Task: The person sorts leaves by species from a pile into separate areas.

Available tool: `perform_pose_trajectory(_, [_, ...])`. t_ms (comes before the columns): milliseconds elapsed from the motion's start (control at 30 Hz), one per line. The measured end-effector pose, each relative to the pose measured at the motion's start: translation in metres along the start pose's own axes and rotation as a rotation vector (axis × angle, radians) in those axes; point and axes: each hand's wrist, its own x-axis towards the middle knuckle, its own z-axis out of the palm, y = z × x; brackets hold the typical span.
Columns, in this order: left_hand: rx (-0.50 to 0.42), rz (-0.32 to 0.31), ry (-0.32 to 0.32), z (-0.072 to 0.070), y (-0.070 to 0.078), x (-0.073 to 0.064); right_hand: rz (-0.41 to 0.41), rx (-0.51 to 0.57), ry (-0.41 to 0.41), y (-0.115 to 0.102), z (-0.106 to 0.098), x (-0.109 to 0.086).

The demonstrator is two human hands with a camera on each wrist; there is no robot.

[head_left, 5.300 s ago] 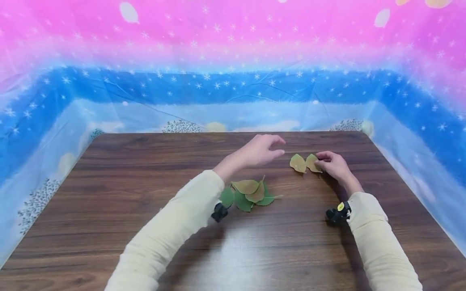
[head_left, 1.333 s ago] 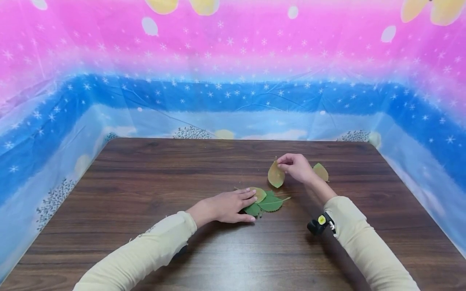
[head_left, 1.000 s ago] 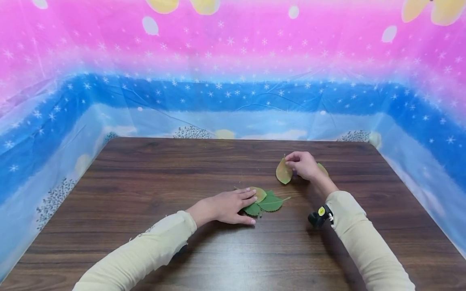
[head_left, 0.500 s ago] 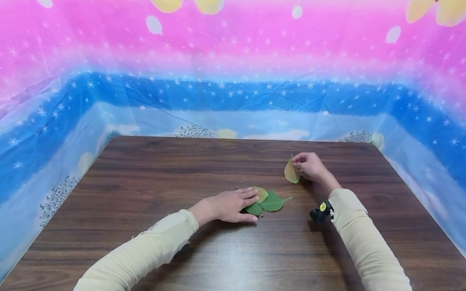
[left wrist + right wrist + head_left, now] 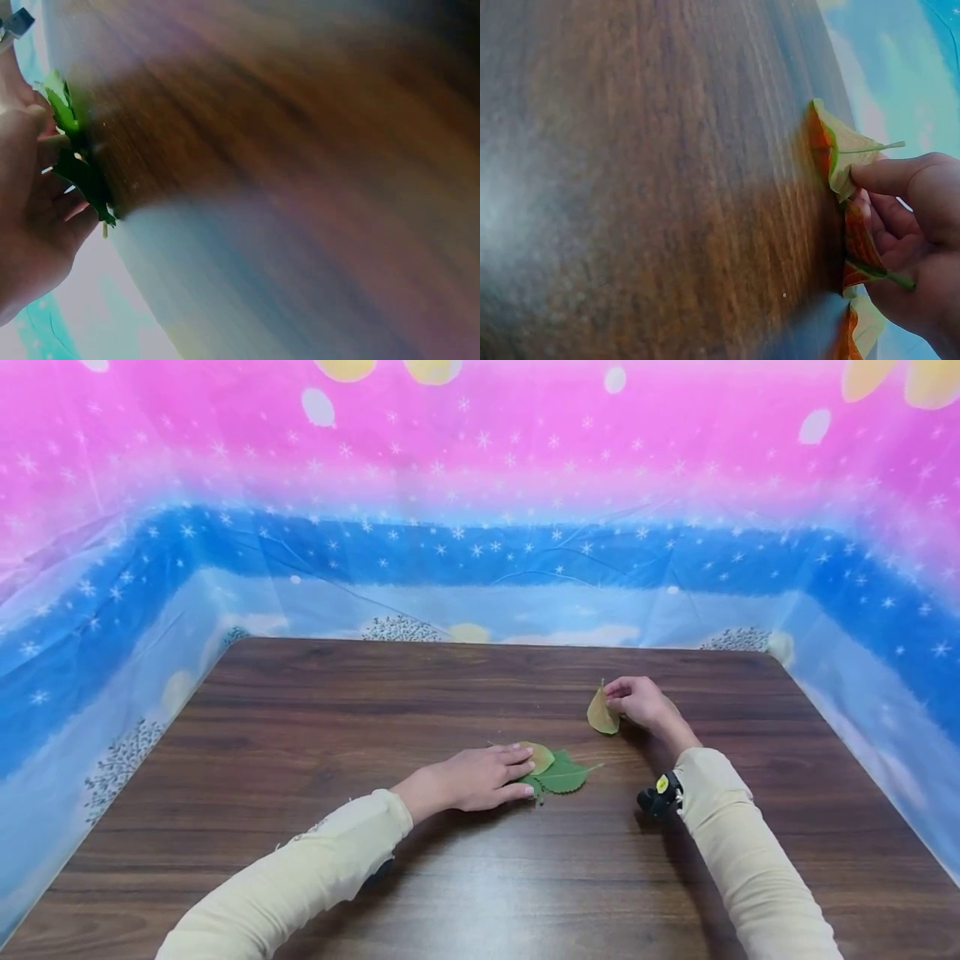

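My left hand (image 5: 476, 778) rests flat on a small pile of leaves, fingertips over a yellow-green leaf (image 5: 542, 760) with a serrated green leaf (image 5: 562, 774) under it. The hand covers part of the pile. In the left wrist view, dark green leaves (image 5: 84, 182) show beside the fingers. Farther back on the right, my right hand (image 5: 641, 702) pinches a yellowish leaf (image 5: 602, 714) between thumb and fingers, its stem pointing away. From the right wrist view, that leaf has a reddish underside, and a red leaf (image 5: 861, 244) with a green stem shows below the thumb.
Another pale leaf (image 5: 866, 326) lies at the bottom of the right wrist view. The brown wood-grain table (image 5: 315, 718) is enclosed at the back and sides by a pink and blue patterned cloth (image 5: 480, 552). A black wrist camera (image 5: 658, 795) sits at the right cuff.
Since the earliest frame, my left hand has come down onto the pile. My right hand picked up a leaf, carried it left, then back right. Just now my left thumb has drawn closer to the fingers.
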Motion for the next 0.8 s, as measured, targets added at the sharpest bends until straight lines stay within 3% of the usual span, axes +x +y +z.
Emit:
perform_pose_trajectory(267, [0.149,0.120,0.303,-0.001,0.001,0.014,0.030,-0.019,-0.007,0.005,0.004,0.001])
perform_pose_trajectory(367, [0.138,0.121,0.350,-0.005,0.000,0.022,0.025,-0.021,-0.004,0.007,0.005,0.002])
perform_pose_trajectory(467, [0.059,0.077,0.327,-0.010,-0.002,0.028,0.018,-0.011,-0.003,0.008,0.005,0.003])
perform_pose_trajectory(600, [-0.017,0.018,0.233,-0.014,-0.003,0.033,0.006,0.003,-0.004,0.006,0.005,0.003])
perform_pose_trajectory(800, [-0.073,-0.011,0.152,-0.018,-0.004,0.038,-0.001,0.001,-0.001,0.006,0.005,0.004])
